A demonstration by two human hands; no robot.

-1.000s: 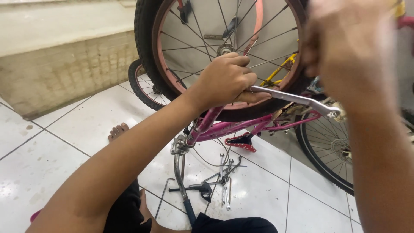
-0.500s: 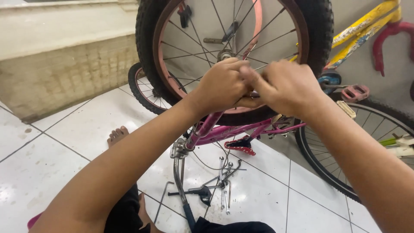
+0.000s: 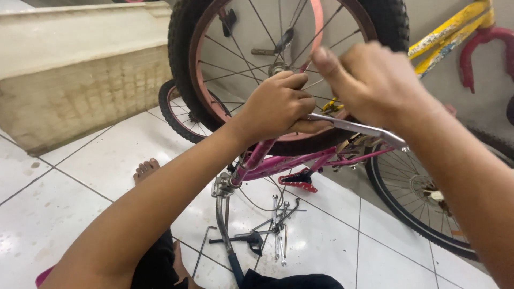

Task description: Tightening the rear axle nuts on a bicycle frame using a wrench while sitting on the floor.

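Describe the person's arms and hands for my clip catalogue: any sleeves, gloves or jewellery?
Both forearms are bare, with no sleeve in view. The left hand and right hand wear no gloves; no ring, watch or bracelet shows. Fingernails are short. Dark clothing shows only at the lap.

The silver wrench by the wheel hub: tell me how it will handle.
The wrench looks like flat polished metal, so probably stiff and fairly heavy for its size. Its smooth shine suggests it could slip. The left hand steadies its end.
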